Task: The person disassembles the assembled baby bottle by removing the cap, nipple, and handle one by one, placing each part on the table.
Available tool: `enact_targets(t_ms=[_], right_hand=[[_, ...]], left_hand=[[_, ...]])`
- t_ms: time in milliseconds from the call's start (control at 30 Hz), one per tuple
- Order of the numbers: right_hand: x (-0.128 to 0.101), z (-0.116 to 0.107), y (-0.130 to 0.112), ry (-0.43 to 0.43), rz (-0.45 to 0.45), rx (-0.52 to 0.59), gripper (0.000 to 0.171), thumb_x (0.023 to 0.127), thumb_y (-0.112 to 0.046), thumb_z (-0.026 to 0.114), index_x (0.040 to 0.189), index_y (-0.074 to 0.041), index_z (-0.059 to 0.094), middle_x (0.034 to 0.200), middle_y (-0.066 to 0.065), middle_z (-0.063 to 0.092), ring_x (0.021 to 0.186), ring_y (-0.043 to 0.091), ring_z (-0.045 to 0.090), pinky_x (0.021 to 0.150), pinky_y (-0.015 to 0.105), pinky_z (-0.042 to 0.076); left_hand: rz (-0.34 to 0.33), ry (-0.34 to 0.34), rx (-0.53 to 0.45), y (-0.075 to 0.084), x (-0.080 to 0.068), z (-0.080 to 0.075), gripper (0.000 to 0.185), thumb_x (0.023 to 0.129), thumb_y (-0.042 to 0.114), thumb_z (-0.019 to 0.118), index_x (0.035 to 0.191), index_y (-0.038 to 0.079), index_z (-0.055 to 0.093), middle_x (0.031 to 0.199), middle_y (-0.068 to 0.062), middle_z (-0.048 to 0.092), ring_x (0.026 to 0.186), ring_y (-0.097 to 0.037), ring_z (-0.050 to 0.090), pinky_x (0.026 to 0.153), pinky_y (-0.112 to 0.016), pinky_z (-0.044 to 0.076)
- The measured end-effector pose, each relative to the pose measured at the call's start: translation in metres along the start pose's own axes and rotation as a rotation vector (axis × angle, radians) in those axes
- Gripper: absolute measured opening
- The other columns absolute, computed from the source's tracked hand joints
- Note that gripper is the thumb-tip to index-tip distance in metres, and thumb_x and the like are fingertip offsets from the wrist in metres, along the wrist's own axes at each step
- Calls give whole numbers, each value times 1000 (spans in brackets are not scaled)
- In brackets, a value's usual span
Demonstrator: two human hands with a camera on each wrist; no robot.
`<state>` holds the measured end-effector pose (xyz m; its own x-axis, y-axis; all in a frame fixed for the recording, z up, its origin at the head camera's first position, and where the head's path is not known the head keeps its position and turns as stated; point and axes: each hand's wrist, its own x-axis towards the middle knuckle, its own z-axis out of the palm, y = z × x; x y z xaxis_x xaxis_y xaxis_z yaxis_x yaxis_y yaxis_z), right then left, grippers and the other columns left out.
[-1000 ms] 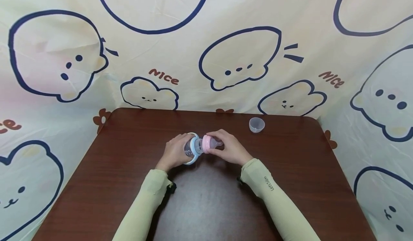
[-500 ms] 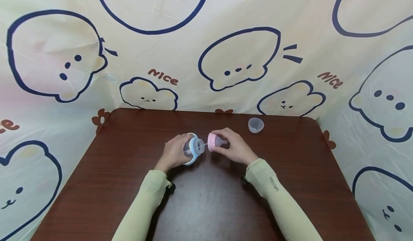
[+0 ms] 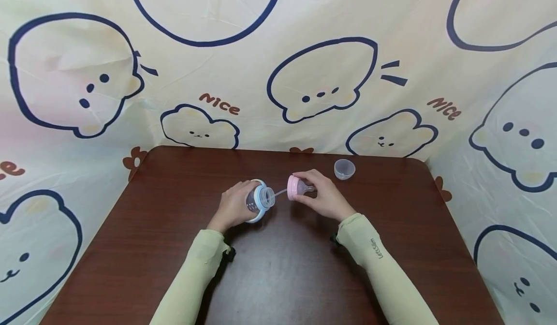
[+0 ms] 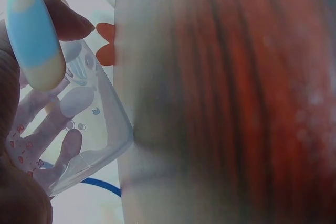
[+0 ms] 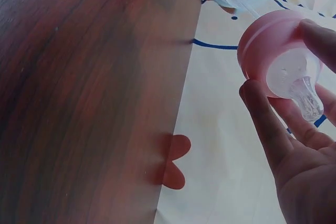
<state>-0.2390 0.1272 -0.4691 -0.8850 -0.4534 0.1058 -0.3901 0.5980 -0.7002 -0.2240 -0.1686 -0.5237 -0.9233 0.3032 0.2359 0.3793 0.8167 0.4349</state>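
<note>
A clear baby bottle [image 4: 105, 124] with a blue two-handled ring is gripped by my left hand [image 3: 235, 206], tilted with its open mouth to the right. Through its wall the left wrist view shows fingers curled behind it and red scale marks. My right hand [image 3: 324, 197] pinches the pink collar [image 5: 273, 40], which carries a clear teat [image 5: 307, 98]. From the collar a thin straw [image 3: 280, 192] reaches back to the bottle's mouth. Collar and bottle neck are apart. Whether the straw's end is still inside the neck is hard to tell.
A small clear cup-shaped cap [image 3: 344, 169] stands near the back right of the brown table [image 3: 278, 276]. Behind and beside the table hangs a cream cloth [image 3: 252, 83] with cartoon outlines.
The pink collar with its teat has come off the bottle neck and moved right with my right hand, baring the straw. My left hand and the bottle have stayed nearly still.
</note>
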Motion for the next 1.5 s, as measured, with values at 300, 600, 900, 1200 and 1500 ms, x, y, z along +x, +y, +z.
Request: enact_targets(t_ms=[300, 600, 900, 1200, 1500], right_hand=[[-5, -7, 7, 37, 22, 9, 63, 87, -23, 85, 143, -26, 58, 130, 2, 61, 117, 24, 62, 101, 45, 55], [-6, -11, 8, 117, -17, 18, 64, 88, -23, 84, 145, -26, 55, 131, 2, 59, 119, 22, 61, 102, 45, 55], [-6, -17, 12, 198, -60, 58, 64, 89, -19, 83, 146, -20, 55, 130, 5, 59, 119, 23, 61, 102, 45, 55], [-4, -22, 12, 220, -22, 77, 65, 89, -18, 83, 147, -21, 54, 129, 5, 58, 120, 25, 60, 102, 46, 55], [-2, -28, 22, 232, 23, 56, 64, 90, -19, 82, 147, -20, 54, 131, 7, 58, 120, 27, 59, 102, 48, 54]], left_hand=[[-7, -4, 1, 0, -1, -1, 77, 61, 32, 95, 131, 19, 65, 117, -3, 70, 105, -26, 63, 81, -54, 54], [-10, -6, -8, 0, -1, 1, 76, 62, 33, 95, 130, 19, 65, 116, -3, 70, 104, -25, 63, 80, -53, 54], [-4, -10, 2, 0, -1, 1, 76, 62, 34, 95, 130, 19, 65, 116, -3, 70, 105, -26, 63, 81, -52, 54], [5, -5, -1, 1, 0, -1, 78, 60, 31, 95, 131, 19, 65, 116, -4, 70, 103, -26, 63, 78, -53, 54], [4, -11, -7, 0, -1, -1, 80, 60, 31, 95, 133, 19, 64, 118, -4, 70, 104, -26, 63, 80, -53, 54]])
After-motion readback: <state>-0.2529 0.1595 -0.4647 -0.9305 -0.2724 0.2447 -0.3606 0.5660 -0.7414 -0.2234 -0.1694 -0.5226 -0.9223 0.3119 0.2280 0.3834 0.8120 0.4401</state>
